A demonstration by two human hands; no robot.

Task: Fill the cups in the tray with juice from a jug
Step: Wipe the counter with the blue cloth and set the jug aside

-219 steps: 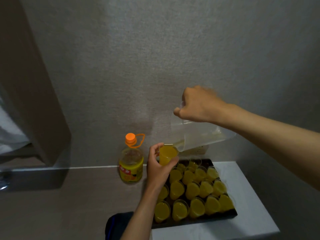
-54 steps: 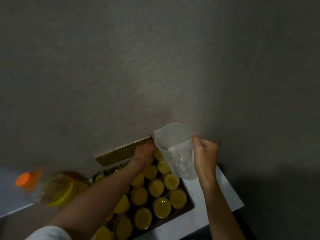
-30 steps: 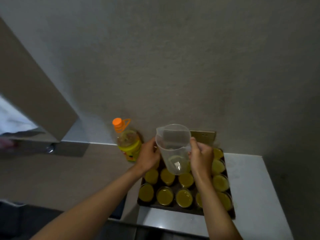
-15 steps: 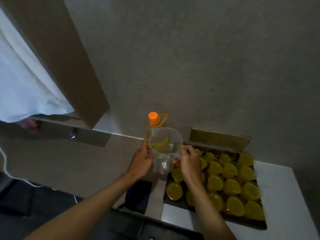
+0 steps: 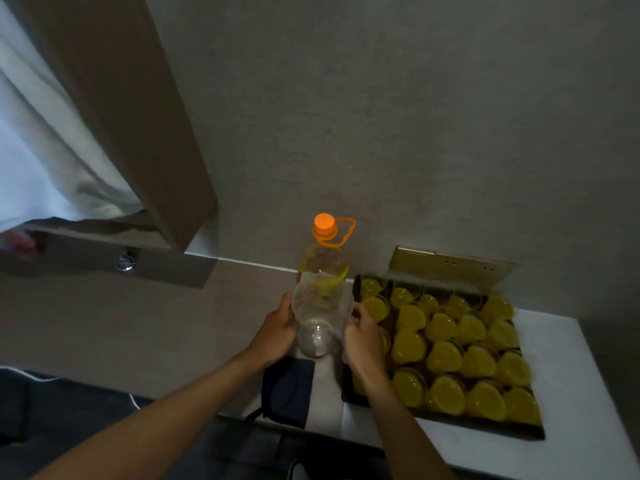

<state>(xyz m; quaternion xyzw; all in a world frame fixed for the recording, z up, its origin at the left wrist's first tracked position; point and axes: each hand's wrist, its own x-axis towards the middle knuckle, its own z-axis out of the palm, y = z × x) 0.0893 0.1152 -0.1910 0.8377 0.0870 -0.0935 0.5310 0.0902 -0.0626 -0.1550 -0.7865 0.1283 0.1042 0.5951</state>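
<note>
At centre frame, the left hand (image 5: 277, 332) and right hand (image 5: 363, 337) each grip the clear jug (image 5: 320, 317), left of the tray (image 5: 349, 386) of filled cups (image 5: 446, 355).

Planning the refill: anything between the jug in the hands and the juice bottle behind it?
Nothing visible. The clear jug, held by the left hand and right hand, sits directly in front of the juice bottle. Its orange cap is on. The tray lies to the right.

Clear glossy plastic jug (image 5: 320, 313); rough matt wall (image 5: 415, 116); white cloth curtain (image 5: 45, 161).
</note>
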